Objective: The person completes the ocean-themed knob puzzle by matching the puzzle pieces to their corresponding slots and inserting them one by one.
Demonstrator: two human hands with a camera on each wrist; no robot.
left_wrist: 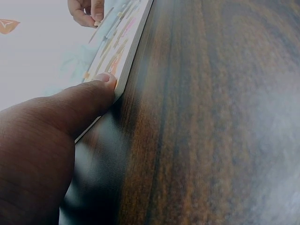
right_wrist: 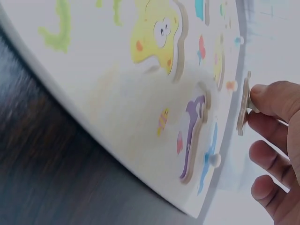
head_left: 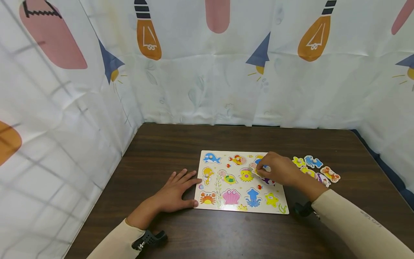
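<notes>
A dark brown wood-grain table (head_left: pixel 223 237) carries a white rectangular puzzle board (head_left: pixel 266 209) printed with sea animals. The left hand (head_left: pixel 174 192) rests at its left edge, grip spread. Over its upper right, the right hand (head_left: pixel 276 169) pinches a thin wooden piece (right_wrist: pixel 243 105), probably light, stiff, smooth-faced; its small pale knob (right_wrist: pixel 252 106) seems the surest hold.

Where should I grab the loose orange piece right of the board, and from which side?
Probably pinch the loose orange piece near its middle, coming down from above and the right. It lies flat, with the purple piece and blue piece close on its left and its right side free. Any knob on it is too small to make out.
</notes>
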